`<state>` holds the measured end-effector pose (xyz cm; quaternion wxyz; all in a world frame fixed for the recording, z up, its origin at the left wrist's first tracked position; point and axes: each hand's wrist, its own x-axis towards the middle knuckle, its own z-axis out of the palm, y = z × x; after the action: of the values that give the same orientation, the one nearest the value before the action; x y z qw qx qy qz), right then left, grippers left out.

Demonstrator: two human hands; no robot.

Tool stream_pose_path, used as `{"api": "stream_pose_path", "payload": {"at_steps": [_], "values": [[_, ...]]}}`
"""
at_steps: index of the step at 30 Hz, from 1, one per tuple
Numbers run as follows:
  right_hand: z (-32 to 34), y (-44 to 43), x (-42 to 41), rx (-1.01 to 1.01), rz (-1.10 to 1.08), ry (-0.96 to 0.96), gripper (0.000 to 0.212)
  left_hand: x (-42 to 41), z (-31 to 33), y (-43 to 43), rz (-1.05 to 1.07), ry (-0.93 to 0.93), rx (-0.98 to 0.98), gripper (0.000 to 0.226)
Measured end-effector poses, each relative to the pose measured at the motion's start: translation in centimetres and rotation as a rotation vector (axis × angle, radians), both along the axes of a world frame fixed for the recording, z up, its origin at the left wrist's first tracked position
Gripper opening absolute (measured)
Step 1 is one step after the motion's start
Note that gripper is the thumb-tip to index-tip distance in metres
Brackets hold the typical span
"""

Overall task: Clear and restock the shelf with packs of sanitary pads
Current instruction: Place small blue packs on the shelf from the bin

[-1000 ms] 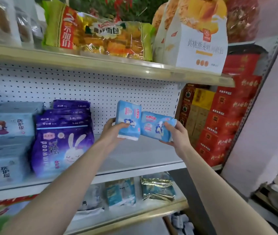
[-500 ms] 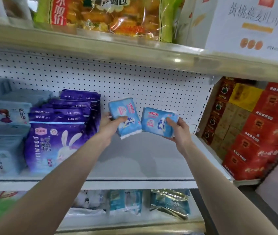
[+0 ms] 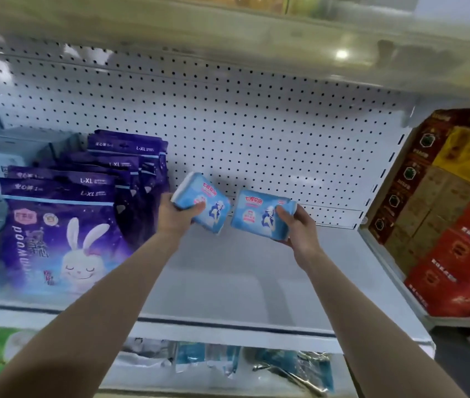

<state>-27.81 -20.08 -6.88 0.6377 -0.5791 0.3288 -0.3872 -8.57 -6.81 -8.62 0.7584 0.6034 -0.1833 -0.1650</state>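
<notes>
White shelf [image 3: 228, 277] (pegboard [image 3: 256, 124] behind): L hand [image 3: 175, 216] grips pack [image 3: 209, 208], R hand [image 3: 299, 228] 2nd pack [image 3: 254, 214].

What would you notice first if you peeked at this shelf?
Two small blue packs catch the eye: the left hand grips the left pack and the right hand grips the right pack, over the white shelf. Purple bunny packs stand to their left, and red boxes are stacked at the right.
</notes>
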Motion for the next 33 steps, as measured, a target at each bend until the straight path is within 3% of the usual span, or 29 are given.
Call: {"api": "stream_pose_path", "payload": {"at_steps": [13, 23, 33], "values": [[-5.5, -3.4, 6.6, 0.050, -0.043, 0.008, 0.019, 5.3, -7.0, -5.0, -0.067, 0.098, 0.035, 0.045], [-8.1, -5.6, 8.5, -0.002, -0.064, -0.008, 0.018, 9.1, -9.6, -8.1, 0.089, -0.113, 0.306, 0.044], [-9.7, -5.8, 8.3, -0.054, -0.056, 0.029, 0.010, 9.5, -10.4, -9.0, 0.135, -0.158, 0.419, 0.050]]}}
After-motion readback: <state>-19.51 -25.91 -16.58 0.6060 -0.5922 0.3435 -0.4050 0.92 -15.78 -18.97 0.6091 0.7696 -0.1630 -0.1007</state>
